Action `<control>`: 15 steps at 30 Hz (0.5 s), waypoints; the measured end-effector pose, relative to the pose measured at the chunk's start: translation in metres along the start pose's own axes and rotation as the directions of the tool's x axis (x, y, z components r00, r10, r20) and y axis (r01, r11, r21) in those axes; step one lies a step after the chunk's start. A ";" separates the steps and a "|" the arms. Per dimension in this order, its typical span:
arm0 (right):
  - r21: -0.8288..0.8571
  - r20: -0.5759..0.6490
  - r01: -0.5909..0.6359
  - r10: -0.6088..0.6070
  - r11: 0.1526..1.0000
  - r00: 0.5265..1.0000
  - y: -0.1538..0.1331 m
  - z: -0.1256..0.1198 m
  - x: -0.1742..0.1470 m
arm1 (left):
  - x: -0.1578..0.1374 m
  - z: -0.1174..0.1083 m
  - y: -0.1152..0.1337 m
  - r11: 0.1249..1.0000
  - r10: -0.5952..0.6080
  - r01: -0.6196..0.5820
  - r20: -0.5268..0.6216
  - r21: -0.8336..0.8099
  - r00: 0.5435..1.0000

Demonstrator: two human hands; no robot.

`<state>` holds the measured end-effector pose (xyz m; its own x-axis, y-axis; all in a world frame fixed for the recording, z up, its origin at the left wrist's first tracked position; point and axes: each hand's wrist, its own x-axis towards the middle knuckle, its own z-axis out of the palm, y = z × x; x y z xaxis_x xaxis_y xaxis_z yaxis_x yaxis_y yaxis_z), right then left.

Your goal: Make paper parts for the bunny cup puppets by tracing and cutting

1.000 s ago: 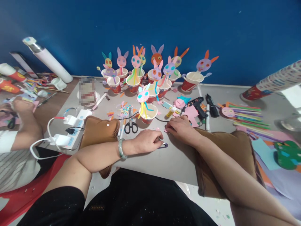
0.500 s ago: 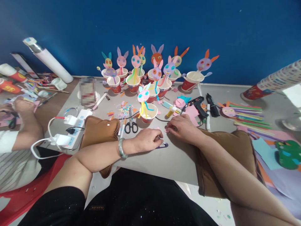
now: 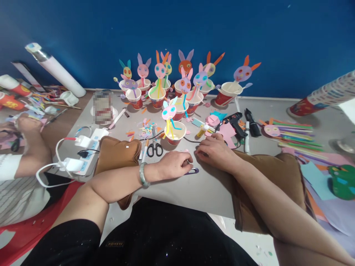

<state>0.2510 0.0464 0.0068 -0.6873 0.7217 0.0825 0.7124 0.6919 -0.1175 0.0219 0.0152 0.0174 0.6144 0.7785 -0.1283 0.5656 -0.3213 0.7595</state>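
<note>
Here, two bare hands lay near each other on a grey surface [image 3: 206, 192]. The left hand [image 3: 176, 163], a green bangle [image 3: 142, 175] at its wrist, was curled, its fingertips at one end of a purple loop [image 3: 195, 170] that jutted out toward the right; whether they gripped it, I could not tell. The right hand [image 3: 214, 152] was palm down just across from it, fingers loosely bent, with anything underneath hidden. The forearms crossed two brown cushions [image 3: 118, 152]. Beyond the left hand lay black-handled scissors [image 3: 154, 150], and past both hands a paper cup [image 3: 175, 136] held a pink-faced rabbit [image 3: 168, 112]. Behind it, more rabbits in cups stood before a blue wall [image 3: 133, 26]. Near the right hand were pink paper [image 3: 226, 136], a black glue gun [image 3: 236, 125] and a white marker [image 3: 247, 137]; farther right, colored straws [image 3: 298, 137] and a tilted cup stack [image 3: 318, 99]. At far left, a co-worker's hand [image 3: 28, 123] showed.
</note>
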 end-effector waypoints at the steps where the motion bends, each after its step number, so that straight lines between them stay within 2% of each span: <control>1: 0.014 -0.015 0.003 -0.003 1.000 1.000 0.000 -0.002 0.000 | 0.000 0.000 0.000 0.999 -0.006 0.006 -0.003 -0.032 1.000; 3: 0.057 -0.078 0.000 0.004 0.998 0.997 -0.001 -0.007 0.000 | 0.002 0.001 -0.002 0.989 -0.023 0.022 -0.006 -0.148 1.000; 5: 0.092 -0.159 -0.008 0.023 0.996 0.987 -0.005 -0.012 0.000 | 0.005 0.003 -0.003 0.942 -0.061 0.061 0.010 -0.330 0.998; 9: 0.100 -0.268 -0.034 0.059 0.994 0.962 -0.015 -0.022 -0.005 | 0.010 0.003 -0.003 0.732 -0.136 0.120 0.029 -0.671 0.990; 11: 0.094 -0.273 -0.042 0.066 0.995 0.960 -0.017 -0.022 -0.011 | 0.009 0.000 0.000 0.654 -0.145 0.106 0.014 -0.749 0.989; 15: 0.080 -0.217 -0.016 0.033 0.997 0.976 -0.013 -0.012 -0.025 | 0.005 -0.007 0.007 0.600 -0.145 0.109 0.026 -0.792 0.989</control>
<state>0.2606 0.0202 0.0182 -0.6164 0.7314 0.2917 0.7093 0.6766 -0.1976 0.0249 0.0208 0.0262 0.5402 0.8023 -0.2538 -0.0294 0.3194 0.9472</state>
